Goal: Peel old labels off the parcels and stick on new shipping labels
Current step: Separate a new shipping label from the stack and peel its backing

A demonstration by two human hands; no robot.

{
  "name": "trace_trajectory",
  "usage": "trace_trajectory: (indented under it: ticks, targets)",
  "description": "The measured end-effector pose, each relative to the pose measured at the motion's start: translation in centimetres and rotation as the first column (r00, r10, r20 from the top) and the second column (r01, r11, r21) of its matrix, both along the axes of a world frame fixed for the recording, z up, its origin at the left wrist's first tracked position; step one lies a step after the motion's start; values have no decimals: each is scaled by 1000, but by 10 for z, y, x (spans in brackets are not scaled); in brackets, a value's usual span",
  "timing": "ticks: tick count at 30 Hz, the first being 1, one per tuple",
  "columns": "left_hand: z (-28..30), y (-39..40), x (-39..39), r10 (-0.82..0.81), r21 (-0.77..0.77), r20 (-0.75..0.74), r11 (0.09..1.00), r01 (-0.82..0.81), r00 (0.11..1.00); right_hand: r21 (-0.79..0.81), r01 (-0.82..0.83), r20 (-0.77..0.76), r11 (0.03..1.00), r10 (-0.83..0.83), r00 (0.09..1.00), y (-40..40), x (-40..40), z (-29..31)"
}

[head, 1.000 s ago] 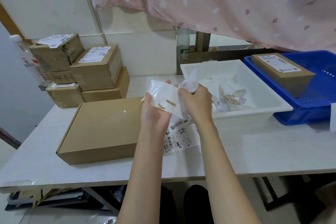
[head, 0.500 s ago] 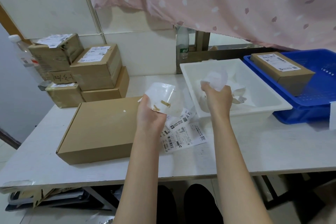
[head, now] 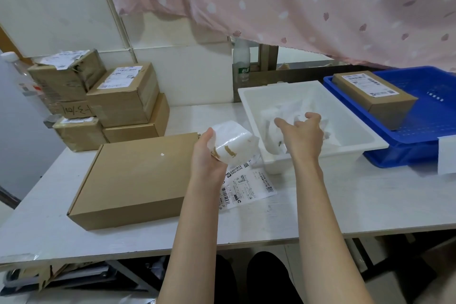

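Right hand [head: 302, 134] fingers spread loose, now over white bin [head: 249, 99], nothing held; paper scrap [head: 299, 118] let go, dropped in w/ other scraps. Left hand [head: 206, 153] curled round peeled label [head: 233, 142] w/ brown bits. Flat box [head: 138, 177] bare at table's front-left edge; new labels [head: 246, 185] beside it. Means old label off, new one prob next.

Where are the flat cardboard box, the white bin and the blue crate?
flat cardboard box [head: 138, 177]: head view, middle of its lid.
white bin [head: 278, 168]: head view, near front wall.
blue crate [head: 407, 155]: head view, front rim.
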State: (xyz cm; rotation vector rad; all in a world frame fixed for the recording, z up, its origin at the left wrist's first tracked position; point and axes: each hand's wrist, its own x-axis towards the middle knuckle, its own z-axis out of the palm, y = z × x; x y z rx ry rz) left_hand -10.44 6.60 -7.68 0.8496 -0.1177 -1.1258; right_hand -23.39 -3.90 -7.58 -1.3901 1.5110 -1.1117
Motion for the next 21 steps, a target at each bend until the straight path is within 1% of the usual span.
trace_trajectory:
  ticks: [2, 4, 6, 8, 10, 11, 12, 13, 14, 15, 16, 17, 18, 19, 21]
  targets:
    - [-3, -1, -1, -30, 11, 113, 1000, 29, 993, -44, 11, -50, 999, -13, 999, 0, 2, -2]
    - [-5, -1, -1, -29, 23, 187, 999, 25, 982, -155, 68, -120, 986, -87, 989, 2, 4, -3]
    - [-7, -2, 1, -25, 28, 219, 999, 20, 975, -244, 84, -140, 966, -120, 983, 7, 8, -2]
    - [-7, -3, 1, -30, 28, 236, 999, 24, 971, -279, 36, -134, 960, -76, 988, 12, 12, -1]
    - [-6, -3, 2, -25, 29, 246, 999, 18, 969, -286, -10, -174, 958, -41, 984, 15, 14, -1]
    - [-6, -3, 2, -14, 19, 233, 1000, 10, 972, -285, -47, -186, 957, -7, 983, 17, 13, 0]
    - [-7, -4, 5, 9, 15, 214, 1000, -12, 977, -281, -110, -160, 953, 67, 985, 18, 12, 2]
    - [-7, -3, 7, 33, 30, 205, 999, -40, 978, -272, -206, -95, 940, 186, 978, 22, 11, 5]
    - [-7, -4, 9, 36, 21, 194, 999, -41, 980, -260, -323, -21, 910, 329, 944, 26, 10, 8]
    - [-4, -2, 9, 26, -3, 191, 1000, -26, 981, -243, -442, 23, 864, 460, 887, 31, 9, 11]
    - [-3, -2, 10, 18, -21, 186, 1000, -14, 982, -222, -541, 25, 811, 559, 829, 35, 8, 13]
    - [2, 0, 9, 20, -14, 176, 1000, -18, 984, -198, -608, -2, 769, 620, 785, 38, 9, 14]
    - [2, 1, 12, 27, 15, 165, 999, -30, 986, -179, -642, -38, 746, 647, 762, 38, 10, 14]
    - [5, 3, 14, 17, 23, 155, 1000, -21, 988, -173, -652, -66, 738, 652, 756, 38, 11, 14]
    - [5, 7, 22, -12, 10, 136, 1000, 11, 991, -180, -645, -69, 743, 645, 761, 37, 14, 14]
